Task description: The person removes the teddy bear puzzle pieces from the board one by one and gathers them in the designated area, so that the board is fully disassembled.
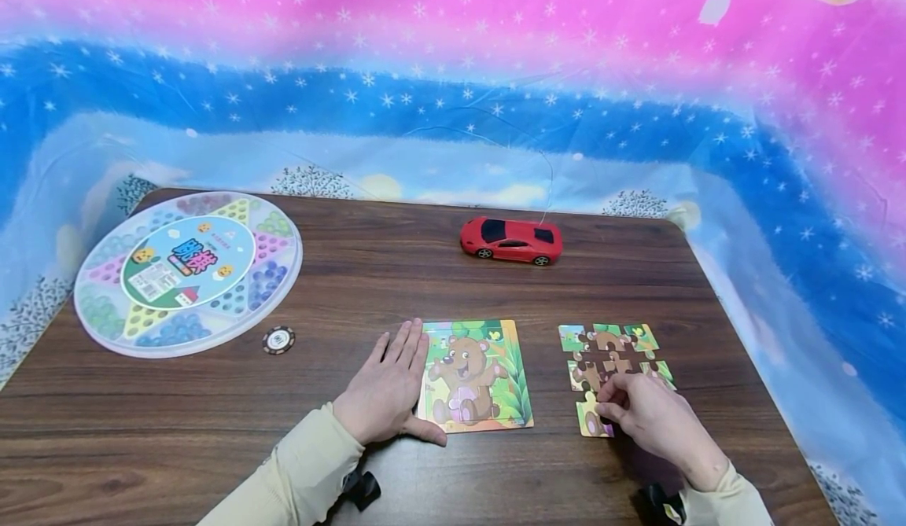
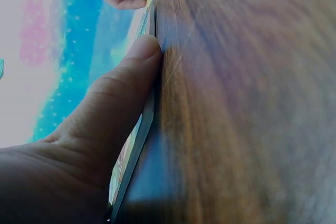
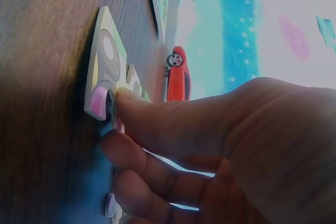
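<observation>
My left hand (image 1: 385, 388) lies flat with its fingers stretched over the left edge of a square bear puzzle board (image 1: 506, 400). Its thumb (image 2: 113, 98) rests along the board's near edge in the left wrist view. To the right, my right hand (image 1: 654, 420) is bent over a block of loose bear puzzle pieces (image 1: 610, 339) laid out in rows. Thumb and index finger pinch a puzzle piece in the nearest row, mostly hidden by the fingers. Just left of the fingertips lies the corner puzzle piece (image 3: 107, 59), with a grey and pink pattern in the right wrist view.
A red toy car (image 1: 511, 240) stands toward the back of the brown wooden table (image 1: 368, 266). On the left lie a round Chinese checkers set (image 1: 187, 274) and a black and white poker chip (image 1: 279, 340). A pink and blue patterned cloth (image 1: 425, 109) hangs around the table.
</observation>
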Action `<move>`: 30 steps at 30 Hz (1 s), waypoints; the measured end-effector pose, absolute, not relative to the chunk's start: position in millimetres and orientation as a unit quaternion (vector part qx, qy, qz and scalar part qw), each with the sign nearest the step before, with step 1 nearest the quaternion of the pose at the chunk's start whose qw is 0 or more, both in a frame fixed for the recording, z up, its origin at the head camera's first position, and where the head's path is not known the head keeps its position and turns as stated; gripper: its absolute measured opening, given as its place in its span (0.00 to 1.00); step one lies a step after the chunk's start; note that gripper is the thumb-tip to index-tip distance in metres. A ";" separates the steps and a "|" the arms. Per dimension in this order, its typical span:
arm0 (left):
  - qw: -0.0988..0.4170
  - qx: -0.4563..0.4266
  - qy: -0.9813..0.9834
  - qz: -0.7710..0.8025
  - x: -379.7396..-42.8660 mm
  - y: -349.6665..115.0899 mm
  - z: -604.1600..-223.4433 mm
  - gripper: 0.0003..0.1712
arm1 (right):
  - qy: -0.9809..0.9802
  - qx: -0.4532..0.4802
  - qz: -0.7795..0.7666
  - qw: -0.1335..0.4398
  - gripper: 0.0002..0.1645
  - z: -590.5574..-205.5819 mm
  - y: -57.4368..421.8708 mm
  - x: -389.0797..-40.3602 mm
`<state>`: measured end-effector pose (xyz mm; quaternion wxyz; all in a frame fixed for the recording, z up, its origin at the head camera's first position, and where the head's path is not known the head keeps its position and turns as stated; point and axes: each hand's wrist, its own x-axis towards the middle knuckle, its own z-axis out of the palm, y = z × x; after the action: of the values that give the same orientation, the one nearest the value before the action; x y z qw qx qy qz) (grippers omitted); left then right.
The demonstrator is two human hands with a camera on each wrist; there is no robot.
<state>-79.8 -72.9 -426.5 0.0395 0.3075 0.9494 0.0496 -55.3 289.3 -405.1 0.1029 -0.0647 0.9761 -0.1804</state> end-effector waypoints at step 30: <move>0.043 0.307 0.950 0.040 -80.1 -72.4 -426.1 0.75 | 0.979 -0.065 -0.167 0.094 0.09 -397.5 283.3 -56.9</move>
<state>-80.1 -72.4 -426.1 0.0433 0.3072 0.9498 0.0398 -56.9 283.3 -397.5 0.0938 -0.0653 0.9794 -0.1666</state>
